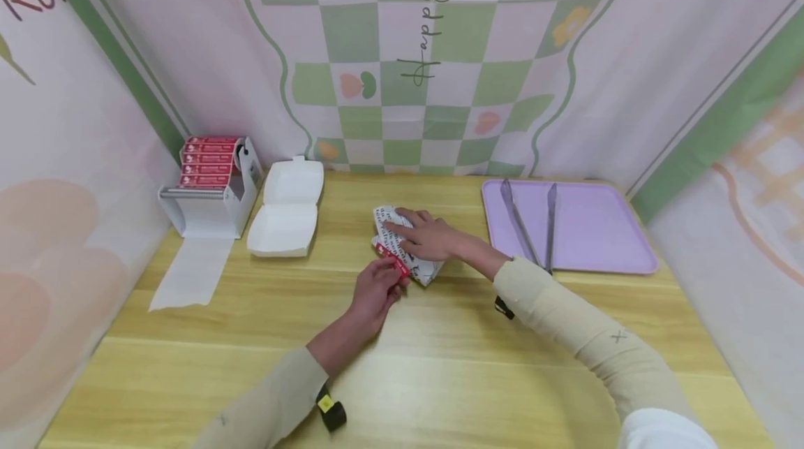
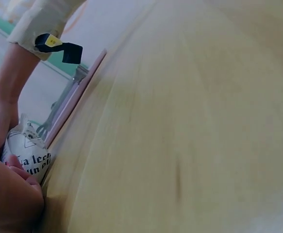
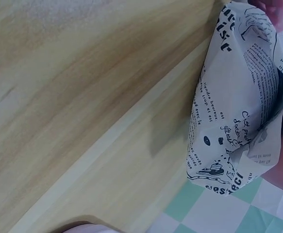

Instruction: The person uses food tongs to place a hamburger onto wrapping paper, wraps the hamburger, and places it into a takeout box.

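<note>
A green-checked cloth backdrop (image 1: pixel 433 33) (lettered "Happy") hangs behind the wood-grain table (image 1: pixel 452 372), which catches pale light.

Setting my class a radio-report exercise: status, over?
Left fingers pinching red rectangular label at white printed-paper packet. Right fingers spread across packet. Nothing visibly blocking; lilac rectangular tray off right.

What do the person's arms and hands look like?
The left hand and right hand are gloveless. The left sleeve and right sleeve are beige with dark marks; white fabric tops the right. Black, yellow-labelled devices sit near both cuffs.
</note>
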A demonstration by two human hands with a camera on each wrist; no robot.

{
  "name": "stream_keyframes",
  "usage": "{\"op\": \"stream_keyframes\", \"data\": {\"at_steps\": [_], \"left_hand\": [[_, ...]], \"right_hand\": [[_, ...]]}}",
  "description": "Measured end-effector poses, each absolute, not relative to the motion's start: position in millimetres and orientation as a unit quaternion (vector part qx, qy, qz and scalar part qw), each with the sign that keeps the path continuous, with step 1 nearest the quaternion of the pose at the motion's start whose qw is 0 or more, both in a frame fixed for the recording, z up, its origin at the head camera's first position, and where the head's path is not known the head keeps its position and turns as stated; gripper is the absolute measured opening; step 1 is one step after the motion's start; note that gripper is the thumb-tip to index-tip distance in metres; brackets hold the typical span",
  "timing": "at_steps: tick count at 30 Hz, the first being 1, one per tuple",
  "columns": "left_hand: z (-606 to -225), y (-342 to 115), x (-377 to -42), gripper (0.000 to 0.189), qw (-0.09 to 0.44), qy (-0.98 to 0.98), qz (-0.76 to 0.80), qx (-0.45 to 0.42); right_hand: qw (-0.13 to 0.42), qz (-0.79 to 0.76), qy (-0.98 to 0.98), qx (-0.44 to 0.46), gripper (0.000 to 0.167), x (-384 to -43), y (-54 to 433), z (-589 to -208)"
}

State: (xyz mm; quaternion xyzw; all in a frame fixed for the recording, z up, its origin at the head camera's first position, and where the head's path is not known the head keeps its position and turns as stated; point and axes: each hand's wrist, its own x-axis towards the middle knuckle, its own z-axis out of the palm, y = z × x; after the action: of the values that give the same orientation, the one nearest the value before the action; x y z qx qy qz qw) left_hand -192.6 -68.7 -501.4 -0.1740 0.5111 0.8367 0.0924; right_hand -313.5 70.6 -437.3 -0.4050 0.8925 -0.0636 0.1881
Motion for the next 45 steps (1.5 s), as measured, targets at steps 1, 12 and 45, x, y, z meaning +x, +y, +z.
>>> {"op": "stream_keyframes", "data": {"at_steps": [1, 12, 45], "left_hand": [[-501.8, -68.3, -193.7, 0.034, 0.094, 0.514, 0.834, -0.176], [-505.6, -62.1, -204.5, 0.035, 0.090, 0.560, 0.807, -0.164], [-488.1, -93.3, -231.9, 0.052, 0.087, 0.929, 0.358, 0.045]], "right_hand": [[0.188, -0.064, 0.892, -0.407, 0.056, -313.2, 70.5, -437.3], [0.184, -0.060, 0.890, -0.412, 0.056, -312.0, 69.6, -435.8], [0.170, -0.079, 0.898, -0.399, 0.056, -318.4, 85.2, -440.5]]}}
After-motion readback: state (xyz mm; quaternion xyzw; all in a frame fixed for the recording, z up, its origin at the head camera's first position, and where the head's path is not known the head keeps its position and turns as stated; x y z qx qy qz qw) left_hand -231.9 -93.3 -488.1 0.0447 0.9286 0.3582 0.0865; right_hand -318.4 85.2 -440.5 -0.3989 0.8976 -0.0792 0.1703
